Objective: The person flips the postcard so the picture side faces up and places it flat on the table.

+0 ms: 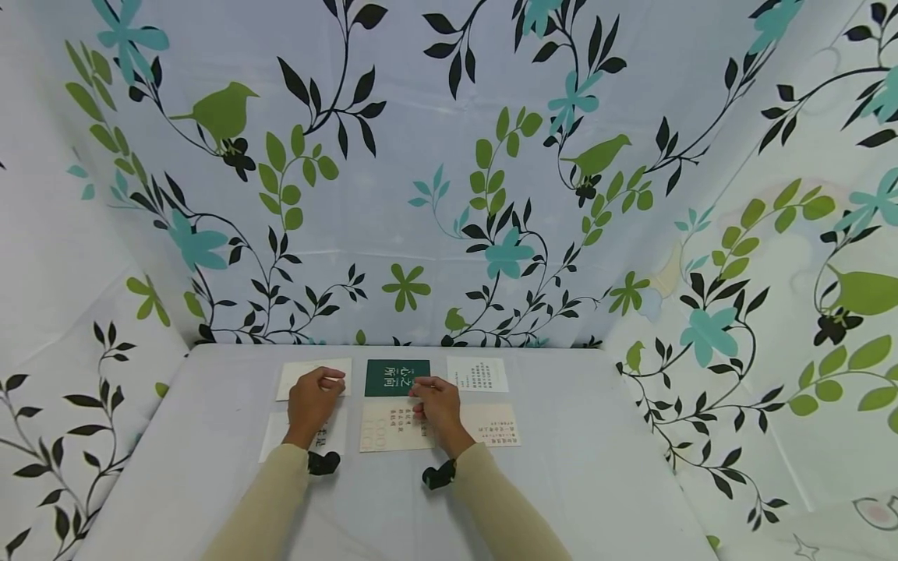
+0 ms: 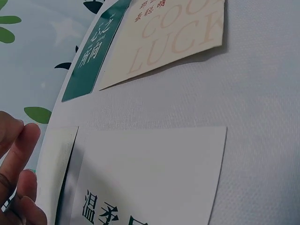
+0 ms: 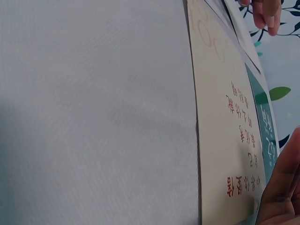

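Several printed cards lie in two rows on the white-covered table. My left hand (image 1: 315, 403) hovers over the left pair, a blank-looking cream card (image 1: 295, 379) and a white card (image 2: 154, 164) with dark characters. Its fingers (image 2: 21, 150) are loosely bent with nothing between them. At the lower right corner of a dark green card (image 1: 386, 376), my right hand (image 1: 440, 409) reaches over a cream card (image 1: 382, 428) with red characters and faint large letters. Its fingers look relaxed; whether they touch the green card, I cannot tell.
A white card (image 1: 477, 374) with small text lies at the back right, above another cream card (image 1: 498, 425) with red print. The table (image 1: 575, 467) meets a hanging cloth (image 1: 393, 195) patterned with leaves and birds. Dark wrist bands (image 1: 440, 474) sit at both cuffs.
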`<state>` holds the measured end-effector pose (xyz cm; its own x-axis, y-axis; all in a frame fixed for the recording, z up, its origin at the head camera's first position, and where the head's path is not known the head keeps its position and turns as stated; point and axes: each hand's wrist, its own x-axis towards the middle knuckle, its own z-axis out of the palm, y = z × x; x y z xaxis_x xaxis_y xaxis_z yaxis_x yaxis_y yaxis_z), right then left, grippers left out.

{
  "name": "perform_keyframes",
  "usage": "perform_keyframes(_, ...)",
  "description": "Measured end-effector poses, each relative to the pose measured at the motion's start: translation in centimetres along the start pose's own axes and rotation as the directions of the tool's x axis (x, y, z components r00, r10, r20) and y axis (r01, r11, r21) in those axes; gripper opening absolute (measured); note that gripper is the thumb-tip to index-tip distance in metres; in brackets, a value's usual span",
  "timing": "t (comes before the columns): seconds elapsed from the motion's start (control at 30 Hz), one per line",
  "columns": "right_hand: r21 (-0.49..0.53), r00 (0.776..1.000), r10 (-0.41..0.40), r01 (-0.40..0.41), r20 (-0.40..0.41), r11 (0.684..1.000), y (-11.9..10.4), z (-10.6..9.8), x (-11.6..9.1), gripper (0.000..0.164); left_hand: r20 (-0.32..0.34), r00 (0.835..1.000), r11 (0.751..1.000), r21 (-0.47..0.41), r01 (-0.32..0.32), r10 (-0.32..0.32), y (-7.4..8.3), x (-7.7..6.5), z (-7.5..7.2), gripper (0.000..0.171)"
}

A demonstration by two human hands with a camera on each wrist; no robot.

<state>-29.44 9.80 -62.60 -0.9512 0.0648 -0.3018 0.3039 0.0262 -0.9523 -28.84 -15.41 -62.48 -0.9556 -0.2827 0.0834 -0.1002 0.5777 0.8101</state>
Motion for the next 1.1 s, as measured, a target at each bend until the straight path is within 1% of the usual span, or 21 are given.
perform_keyframes(0.27,-0.009,1.0,-0.029,0.029,0.007,1.0,0.2,0.5,-0.3,0.027,-0.019,1.0,1.0,0.003,0.0,0.0,0.0,0.0,-0.4,0.018)
perform_keyframes(0.5,-0.018,1.0,-0.012,0.012,-0.007,1.0,0.2,1.1,-0.2,0.026,-0.004,1.0,1.0,0.003,0.008,-0.008,-0.2,-0.1,-0.7,0.019)
perform_keyframes(0.7,-0.02,1.0,-0.008,0.008,-0.008,1.0,0.5,1.3,-0.2,0.024,-0.012,0.999,1.0,0.004,0.031,-0.031,0.0,-0.2,-0.8,0.019)
perform_keyframes(0.93,-0.016,1.0,0.01,-0.01,-0.009,1.0,0.5,1.3,-0.4,0.022,-0.028,0.998,0.999,0.009,0.053,-0.053,-0.1,-0.2,-0.6,0.018)
perform_keyframes(1.1,-0.009,1.0,0.015,-0.015,-0.009,1.0,0.5,1.3,-0.5,0.022,-0.042,0.998,0.999,0.002,0.049,-0.049,-0.3,-0.3,-0.4,0.019)
